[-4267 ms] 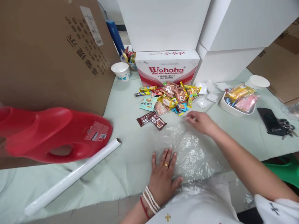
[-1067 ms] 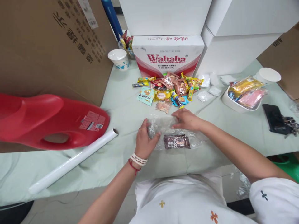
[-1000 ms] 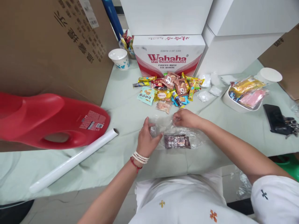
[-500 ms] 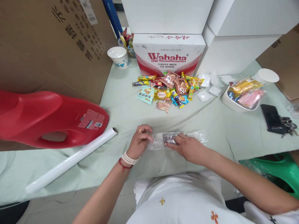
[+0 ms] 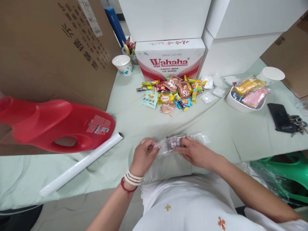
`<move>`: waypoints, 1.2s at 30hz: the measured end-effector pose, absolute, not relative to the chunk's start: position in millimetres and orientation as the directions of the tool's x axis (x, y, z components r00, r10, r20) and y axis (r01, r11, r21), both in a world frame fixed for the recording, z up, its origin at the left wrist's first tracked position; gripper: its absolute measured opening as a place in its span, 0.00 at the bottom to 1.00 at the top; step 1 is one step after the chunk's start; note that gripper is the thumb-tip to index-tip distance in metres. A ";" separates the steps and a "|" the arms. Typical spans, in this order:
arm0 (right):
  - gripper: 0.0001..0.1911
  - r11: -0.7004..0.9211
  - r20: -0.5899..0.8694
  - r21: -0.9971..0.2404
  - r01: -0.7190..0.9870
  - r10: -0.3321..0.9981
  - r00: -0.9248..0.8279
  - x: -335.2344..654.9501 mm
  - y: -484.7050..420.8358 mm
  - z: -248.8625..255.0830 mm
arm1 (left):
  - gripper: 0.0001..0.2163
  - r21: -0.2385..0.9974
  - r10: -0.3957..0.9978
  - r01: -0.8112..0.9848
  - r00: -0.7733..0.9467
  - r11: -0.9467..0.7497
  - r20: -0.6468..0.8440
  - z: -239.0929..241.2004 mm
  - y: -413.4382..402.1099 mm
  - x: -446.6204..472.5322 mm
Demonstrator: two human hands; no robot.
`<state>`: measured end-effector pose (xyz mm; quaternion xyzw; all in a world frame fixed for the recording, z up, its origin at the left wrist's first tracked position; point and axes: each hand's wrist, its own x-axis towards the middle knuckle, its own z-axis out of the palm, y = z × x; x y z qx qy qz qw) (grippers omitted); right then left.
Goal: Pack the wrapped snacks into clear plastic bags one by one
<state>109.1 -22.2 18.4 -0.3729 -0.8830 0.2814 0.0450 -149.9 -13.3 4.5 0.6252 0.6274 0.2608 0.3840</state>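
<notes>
A dark brown packet with white lettering (image 5: 172,142) lies in a crinkled strip of clear plastic film (image 5: 203,138) near the front of the table. My left hand (image 5: 144,155), with a ring and beaded bracelets, pinches the film's left end between thumb and fingers, lifting it slightly. My right hand (image 5: 196,152) is closed on the packet's right part through the film, thumb at its near edge. The fingers cover that side of the packet. Beyond both hands is a pile of small wrapped snacks (image 5: 166,98).
At left are a red jug (image 5: 79,142) and a long white roll (image 5: 83,165). Behind the snacks stands a Wahaha box (image 5: 172,57). A paper cup (image 5: 123,65), small clear packets (image 5: 208,97), a white tub of packets (image 5: 243,106) and a phone with keys (image 5: 278,117) surround the area.
My left fingers have closed on the film's left end and raised it a little. The packet has tilted, showing more lettering, with my right hand still on it. The view has shifted slightly.
</notes>
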 end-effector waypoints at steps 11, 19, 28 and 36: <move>0.16 0.370 0.039 -0.701 0.610 0.874 -0.485 125.4 -16.4 6.6 | 0.16 0.674 0.959 0.705 0.284 -0.220 0.016 -14.5 -9.7 -59.7; 0.10 -0.063 0.015 -0.364 0.929 0.997 0.073 153.5 -35.9 -9.8 | 0.12 0.379 0.951 0.873 0.298 -0.306 0.081 -2.8 -13.9 -59.8; 0.09 0.009 -0.199 -0.520 0.854 0.971 -0.131 88.2 11.2 33.8 | 0.12 0.477 0.950 0.822 0.266 -0.311 0.162 -20.0 -13.6 -58.6; 0.09 0.239 -0.135 -0.497 0.834 0.928 -0.346 64.0 -4.1 12.4 | 0.14 0.461 0.979 0.884 0.156 -0.080 -0.130 -19.3 8.5 -87.7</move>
